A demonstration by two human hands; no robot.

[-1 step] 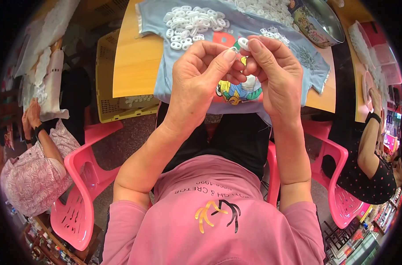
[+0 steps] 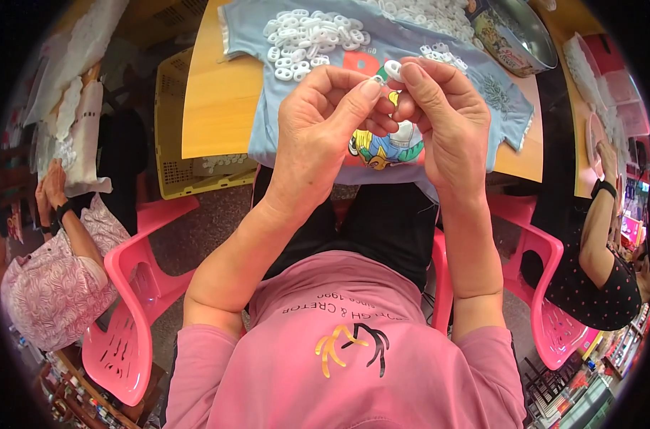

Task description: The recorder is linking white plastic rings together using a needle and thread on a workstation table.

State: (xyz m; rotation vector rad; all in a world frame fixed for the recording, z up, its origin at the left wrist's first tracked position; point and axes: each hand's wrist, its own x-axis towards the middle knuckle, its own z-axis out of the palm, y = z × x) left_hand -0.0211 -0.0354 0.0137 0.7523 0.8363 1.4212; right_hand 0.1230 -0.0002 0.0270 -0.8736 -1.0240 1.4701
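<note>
My right hand (image 2: 443,107) pinches a white oval plastic piece with a hole (image 2: 393,70) between thumb and fingers. Close beside it, my left hand (image 2: 325,121) is closed at the fingertips on a small pale ring-like part (image 2: 377,80), mostly hidden by the thumb. Both hands are raised over a light blue printed T-shirt (image 2: 268,129) spread on the table. Beyond my left hand lies a heap of white two-hole plastic pieces (image 2: 314,36) on the shirt. A smaller group of similar white pieces (image 2: 443,56) lies beyond my right hand.
More white pieces (image 2: 425,18) are piled at the table's far side, near a round printed tin (image 2: 514,43). A yellow crate (image 2: 171,129) stands left of the wooden table (image 2: 214,107). Pink chairs (image 2: 135,314) flank me, with a person seated on either side.
</note>
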